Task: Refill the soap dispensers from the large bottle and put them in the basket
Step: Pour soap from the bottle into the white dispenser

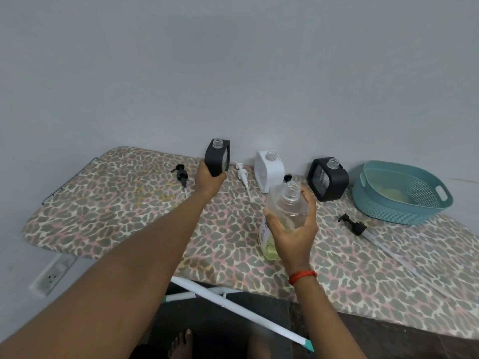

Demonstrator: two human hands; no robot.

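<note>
- Left hand [210, 180]: fingers and thumb wrapped round the lower end of the black dispenser [217, 158]. Firm grip, arm stretched out toward the far edge of the board.
- Black dispenser: upright, neck open with no pump fitted, close to the wall [233, 73]. Cannot tell whether its base touches the board.
- Right hand [293, 229]: fingers spread and curled round the shoulder of the large bottle [283, 213], with the thumb on the near-left side. A red thread [302, 275] is tied at the wrist.
- Large bottle: clear, cap off, neck pointing up and slightly away. There is pale yellow liquid low in the body and a white label with writing on the left face.
- Small dark cap [287, 178]: just behind the bottle's neck, beside the white dispenser [268, 171].
- White dispenser: standing on the board, neck open.
- Second black dispenser [328, 180]: standing right of the white one, neck open, tilted in this wide view.
- Basket [383, 206]: teal, at the far right of the board, apart from all three dispensers. None of them is inside.
- Loose pumps lying on the board: black pump [181, 174] left of the held dispenser, white pump [242, 174] just right of it, and long-tube pump [353, 225] in front of the basket.
- Ironing board [116, 208]: animal-print cover, with white legs below.
</note>
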